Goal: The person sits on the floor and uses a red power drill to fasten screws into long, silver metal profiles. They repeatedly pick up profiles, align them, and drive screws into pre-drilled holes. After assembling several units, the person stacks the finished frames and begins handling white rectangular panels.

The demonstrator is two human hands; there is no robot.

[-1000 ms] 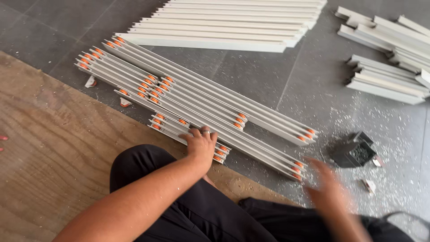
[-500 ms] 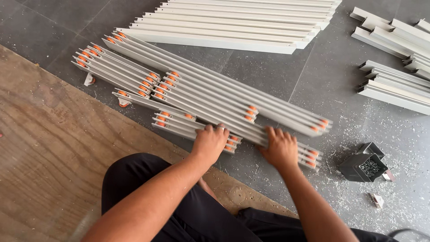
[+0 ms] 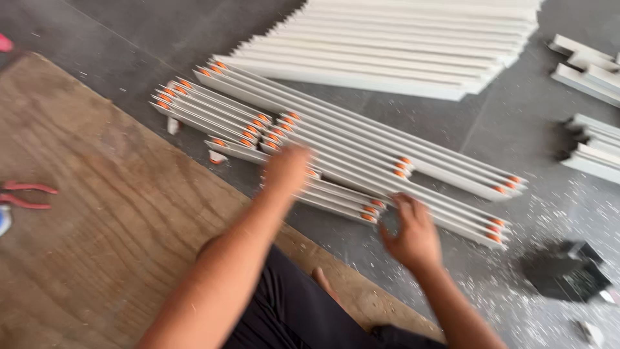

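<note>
Several white slats with orange end caps [image 3: 361, 152] lie side by side on the grey floor. My left hand [image 3: 286, 169] is blurred and hovers over the nearest short slats [image 3: 336, 197], fingers loosely curled; I cannot tell whether it touches them. My right hand [image 3: 410, 234] is just in front of the slats' near edge, fingers spread, holding nothing.
A brown plywood sheet [image 3: 90, 213] covers the floor at left, with red-handled pliers [image 3: 26, 194] on it. A stack of plain white slats [image 3: 413, 45] lies at the back, more white pieces [image 3: 591, 139] at right. A black object [image 3: 565, 270] sits among white shavings.
The view has swung left. My left hand has shifted leftward along the slats and blurred. My right hand has lifted off the slats and drawn back toward me.
</note>
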